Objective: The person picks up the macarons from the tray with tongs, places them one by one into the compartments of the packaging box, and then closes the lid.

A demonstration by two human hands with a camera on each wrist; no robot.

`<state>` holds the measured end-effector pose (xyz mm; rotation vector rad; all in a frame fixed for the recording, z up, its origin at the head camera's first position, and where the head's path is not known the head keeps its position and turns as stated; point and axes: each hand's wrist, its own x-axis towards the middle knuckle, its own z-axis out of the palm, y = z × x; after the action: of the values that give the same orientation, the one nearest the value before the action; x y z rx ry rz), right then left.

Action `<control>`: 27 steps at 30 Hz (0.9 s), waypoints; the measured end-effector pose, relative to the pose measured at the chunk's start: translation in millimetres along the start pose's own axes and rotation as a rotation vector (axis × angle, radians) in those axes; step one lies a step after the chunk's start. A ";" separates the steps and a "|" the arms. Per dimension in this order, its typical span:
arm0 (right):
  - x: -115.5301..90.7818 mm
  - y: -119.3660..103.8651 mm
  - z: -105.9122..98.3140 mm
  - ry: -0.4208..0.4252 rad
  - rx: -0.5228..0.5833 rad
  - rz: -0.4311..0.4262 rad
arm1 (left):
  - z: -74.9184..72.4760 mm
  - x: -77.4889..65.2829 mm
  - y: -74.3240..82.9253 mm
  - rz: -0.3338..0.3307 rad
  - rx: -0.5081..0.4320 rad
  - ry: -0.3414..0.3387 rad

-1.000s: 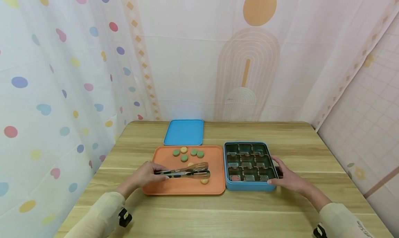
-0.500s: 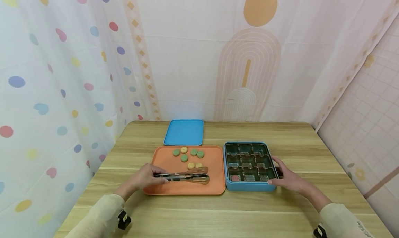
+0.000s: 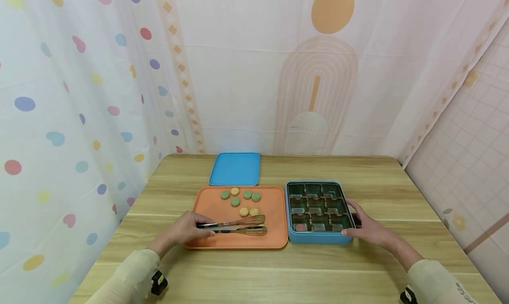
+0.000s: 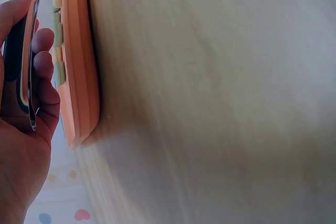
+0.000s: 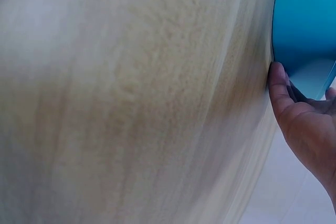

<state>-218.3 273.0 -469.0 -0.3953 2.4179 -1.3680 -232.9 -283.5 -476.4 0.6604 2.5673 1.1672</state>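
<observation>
In the head view my left hand (image 3: 187, 228) holds metal tongs (image 3: 234, 229) by the handle, low over the front of the orange tray (image 3: 212, 241). The two tong heads stand slightly apart, with nothing visible between them. Several green cookies (image 3: 235, 202) and yellow cookies (image 3: 244, 212) lie on the tray beyond the tongs, which hide part of the tray. My right hand (image 3: 370, 229) grips the blue box (image 3: 318, 238) at its right side, thumb at the near corner. In the box's divided insert, a pink cookie (image 3: 300, 228) sits in the front left compartment.
A blue lid (image 3: 234, 169) lies on the wooden table (image 3: 278, 273) behind the tray. The tray and the box stand side by side with a very narrow gap. A patterned curtain (image 3: 238, 74) hangs behind the table.
My left hand has brought the tongs a little toward me, uncovering a yellow cookie behind them and covering the spot where another lay in front. The right hand and the box stay put.
</observation>
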 end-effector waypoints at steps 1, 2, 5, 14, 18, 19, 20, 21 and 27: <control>-0.2 -0.1 0.0 -0.001 0.002 0.003 | 0.3 -0.1 -0.4 0.005 0.004 0.001; -0.3 -0.3 0.2 -0.001 0.004 0.006 | 0.6 -0.3 -0.8 0.009 0.008 0.003; -1.3 -1.0 0.4 -0.007 0.001 0.007 | 1.3 -0.9 -1.5 0.022 0.029 0.007; -3.0 -3.3 1.2 -0.006 0.013 -0.003 | 2.5 -2.2 0.2 -0.014 0.052 0.023; -2.4 -2.7 1.4 -0.004 0.006 0.000 | 1.8 -2.3 0.9 -0.010 0.051 0.032; -2.4 -2.6 1.5 -0.002 0.006 0.003 | 1.6 -2.2 1.1 -0.008 0.047 0.033; -2.3 -2.5 1.5 0.000 0.004 0.006 | 1.2 -2.2 1.3 -0.005 0.041 0.034; -2.0 -2.4 1.5 0.002 0.003 0.010 | 0.9 -2.4 1.8 -0.004 0.040 0.037; -1.6 -2.5 1.5 0.005 -0.001 0.011 | -0.4 -1.6 4.2 -0.021 0.052 0.061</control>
<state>-216.0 271.3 -467.2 -0.3787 2.4216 -1.3644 -230.4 -282.1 -472.9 0.6162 2.6572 1.1337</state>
